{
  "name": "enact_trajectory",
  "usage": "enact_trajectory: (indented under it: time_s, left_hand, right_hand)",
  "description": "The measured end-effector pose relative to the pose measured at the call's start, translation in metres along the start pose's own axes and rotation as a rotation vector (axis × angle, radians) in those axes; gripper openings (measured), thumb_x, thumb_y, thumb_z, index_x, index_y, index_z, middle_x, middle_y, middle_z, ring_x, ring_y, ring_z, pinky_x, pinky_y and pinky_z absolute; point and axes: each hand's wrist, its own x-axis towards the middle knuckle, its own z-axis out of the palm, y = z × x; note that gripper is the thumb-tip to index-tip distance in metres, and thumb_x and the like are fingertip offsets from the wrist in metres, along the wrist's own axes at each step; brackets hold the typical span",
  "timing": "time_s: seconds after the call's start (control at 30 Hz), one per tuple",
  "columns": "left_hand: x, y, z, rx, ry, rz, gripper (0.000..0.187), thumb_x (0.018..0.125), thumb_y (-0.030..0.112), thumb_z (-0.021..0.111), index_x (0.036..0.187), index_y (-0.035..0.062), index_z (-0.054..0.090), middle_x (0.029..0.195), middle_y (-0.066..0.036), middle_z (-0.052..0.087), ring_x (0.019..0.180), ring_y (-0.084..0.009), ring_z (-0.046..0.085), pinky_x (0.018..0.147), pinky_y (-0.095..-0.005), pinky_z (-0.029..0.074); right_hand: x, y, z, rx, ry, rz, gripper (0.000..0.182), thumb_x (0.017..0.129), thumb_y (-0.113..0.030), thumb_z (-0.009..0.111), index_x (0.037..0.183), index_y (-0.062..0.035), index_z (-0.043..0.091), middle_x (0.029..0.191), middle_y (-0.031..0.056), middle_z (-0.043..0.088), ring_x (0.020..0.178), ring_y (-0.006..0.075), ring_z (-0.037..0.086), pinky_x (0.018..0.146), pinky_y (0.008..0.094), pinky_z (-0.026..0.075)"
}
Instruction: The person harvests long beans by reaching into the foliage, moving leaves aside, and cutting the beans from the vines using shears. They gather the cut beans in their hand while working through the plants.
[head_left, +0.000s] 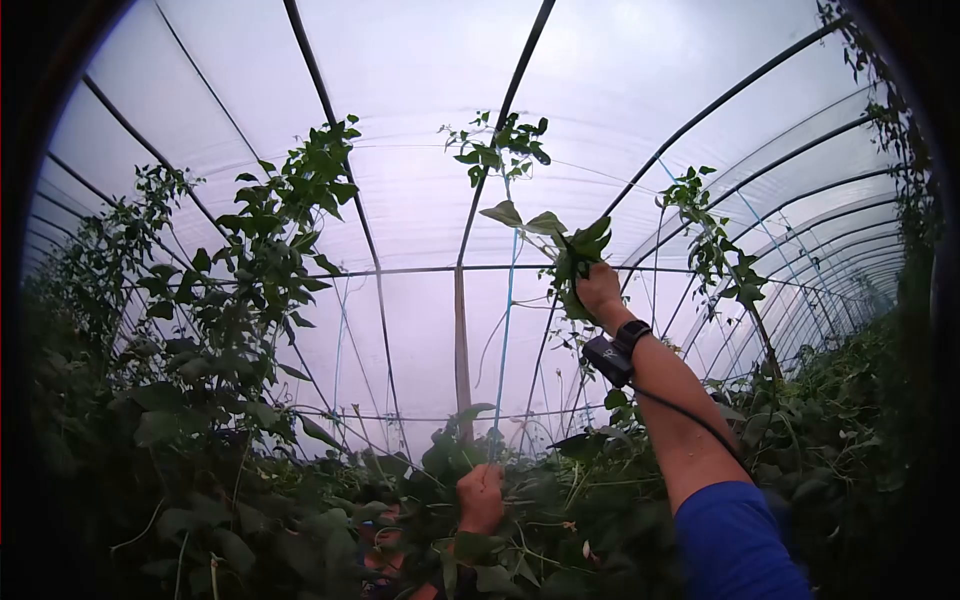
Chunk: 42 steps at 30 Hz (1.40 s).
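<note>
My right hand, raised right of centre, is closed around a bunch of leafy green vine. Broad leaves stick out to its left and above. A black band with a small black box and a cable sits on that wrist. Low in the middle, my left hand is a fist at the lower end of a blue string, which rises to a leafy vine top. Leaves partly cover the left forearm, and the fingers' exact hold is not clear.
Tall climbing plants stand on the left, and another vine climbs on the right. Dense foliage fills the lower area. Overhead are dark hoops under plastic film, with a post and horizontal wires ahead.
</note>
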Motion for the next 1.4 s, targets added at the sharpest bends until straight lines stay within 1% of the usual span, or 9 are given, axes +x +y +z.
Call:
enact_trajectory:
  time_s: [0.43, 0.5, 0.63, 0.7, 0.77, 0.83, 0.9, 1.1, 1.4]
  left_hand:
    - [-0.006, -0.004, 0.004, 0.082, -0.001, 0.047, 0.025, 0.087, 0.018, 0.053, 0.074, -0.0029, 0.056, 0.067, -0.021, 0.054, 0.058, -0.0310, 0.051, 0.058, -0.0400, 0.041]
    - [-0.004, -0.003, 0.005, 0.055, 0.020, 0.092, 0.020, 0.089, 0.014, 0.054, 0.077, -0.0016, 0.060, 0.056, -0.001, 0.044, 0.054, -0.0079, 0.039, 0.050, -0.0295, 0.034]
    - [-0.002, -0.013, 0.007, 0.051, 0.044, 0.142, 0.020, 0.089, 0.013, 0.053, 0.076, -0.0018, 0.059, 0.055, -0.004, 0.045, 0.054, -0.0095, 0.039, 0.050, -0.0303, 0.034]
    - [-0.003, -0.004, 0.003, 0.120, -0.014, 0.052, 0.024, 0.088, 0.018, 0.050, 0.076, -0.0022, 0.058, 0.068, -0.023, 0.055, 0.063, -0.0388, 0.055, 0.060, -0.0421, 0.042]
    - [-0.003, -0.004, 0.002, 0.097, -0.011, 0.037, 0.024, 0.088, 0.017, 0.050, 0.076, -0.0022, 0.058, 0.068, -0.023, 0.055, 0.064, -0.0391, 0.055, 0.060, -0.0427, 0.042]
    - [-0.004, -0.004, 0.005, 0.070, 0.002, 0.012, 0.024, 0.088, 0.017, 0.049, 0.076, -0.0022, 0.058, 0.069, -0.023, 0.055, 0.065, -0.0394, 0.056, 0.060, -0.0432, 0.042]
    - [-0.006, -0.003, 0.008, 0.102, 0.044, 0.073, 0.023, 0.089, 0.014, 0.051, 0.075, -0.0026, 0.056, 0.059, -0.012, 0.049, 0.054, -0.0187, 0.046, 0.053, -0.0347, 0.038]
    - [-0.008, 0.005, 0.013, 0.094, 0.086, 0.064, 0.021, 0.090, 0.014, 0.050, 0.077, -0.0024, 0.056, 0.064, -0.018, 0.052, 0.057, -0.0312, 0.050, 0.056, -0.0393, 0.040]
    - [-0.008, -0.001, 0.021, 0.148, 0.109, 0.017, 0.020, 0.090, 0.018, 0.049, 0.082, 0.0001, 0.056, 0.070, -0.020, 0.060, 0.068, -0.0381, 0.061, 0.060, -0.0445, 0.046]
  right_hand:
    - [-0.052, -0.029, 0.096, 0.354, 0.061, 0.262, 0.028, 0.079, -0.023, 0.058, 0.083, 0.0039, 0.065, 0.085, 0.0241, 0.065, 0.085, 0.0389, 0.063, 0.076, 0.0432, 0.049]
    - [-0.057, -0.029, 0.093, 0.572, 0.046, 0.328, 0.027, 0.079, -0.024, 0.058, 0.085, 0.0016, 0.066, 0.086, 0.0217, 0.065, 0.085, 0.0379, 0.063, 0.074, 0.0427, 0.049]
    - [-0.073, -0.041, 0.060, 0.361, 0.147, 0.247, 0.017, 0.078, -0.013, 0.058, 0.081, 0.0033, 0.062, 0.074, 0.0183, 0.063, 0.069, 0.0290, 0.063, 0.064, 0.0394, 0.047]
    - [-0.086, -0.046, 0.042, 0.172, 0.310, 0.270, 0.019, 0.077, -0.018, 0.062, 0.086, -0.0016, 0.066, 0.080, 0.0177, 0.066, 0.079, 0.0343, 0.065, 0.071, 0.0416, 0.050]
    - [-0.097, -0.043, 0.028, 0.119, 0.433, 0.221, 0.014, 0.075, -0.015, 0.065, 0.079, -0.0015, 0.063, 0.074, 0.0159, 0.065, 0.070, 0.0331, 0.064, 0.065, 0.0405, 0.050]
    - [-0.111, -0.031, 0.018, 0.216, 0.360, 0.177, 0.014, 0.076, -0.015, 0.065, 0.078, -0.0011, 0.062, 0.070, 0.0146, 0.064, 0.065, 0.0306, 0.063, 0.060, 0.0379, 0.049]
    - [-0.137, -0.035, 0.012, 0.556, 0.154, 0.212, 0.018, 0.082, -0.017, 0.065, 0.079, 0.0004, 0.062, 0.064, 0.0089, 0.062, 0.054, 0.0146, 0.058, 0.053, 0.0309, 0.046]
    - [-0.247, -0.046, 0.018, 0.781, -0.360, 0.291, 0.027, 0.087, -0.018, 0.063, 0.095, 0.0073, 0.060, 0.072, 0.0068, 0.064, 0.065, 0.0113, 0.061, 0.060, 0.0249, 0.050]
    - [-0.331, -0.026, 0.061, 0.817, -0.615, 0.696, 0.034, 0.088, -0.033, 0.063, 0.068, -0.0053, 0.062, 0.065, -0.0043, 0.055, 0.058, 0.0040, 0.048, 0.048, 0.0232, 0.035]
